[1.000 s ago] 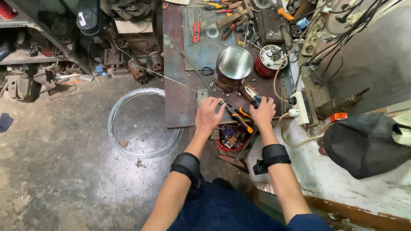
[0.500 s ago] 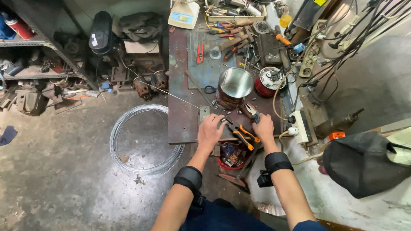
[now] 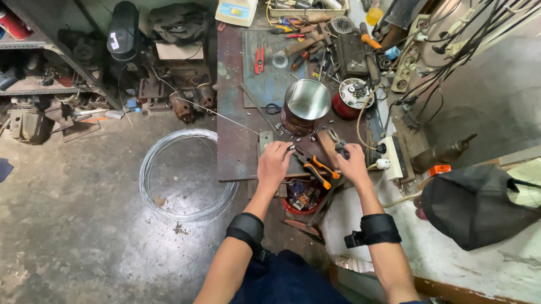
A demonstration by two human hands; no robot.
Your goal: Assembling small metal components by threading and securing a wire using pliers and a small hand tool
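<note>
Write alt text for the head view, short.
Seen from above, a person's left hand and right hand work at a cluttered metal workbench beside orange-handled pliers; a steel pot stands behind, a wire coil on the floor.

Shiny bare-metal pot (image 3: 307, 100) at upper centre; dull, rusty, scuffed steel tabletop (image 3: 234, 144). Pliers (image 3: 316, 170) have matt orange-and-black plastic grips. Glossy wire coil (image 3: 186, 175) on rough stained concrete floor (image 3: 62, 233), left.
</note>
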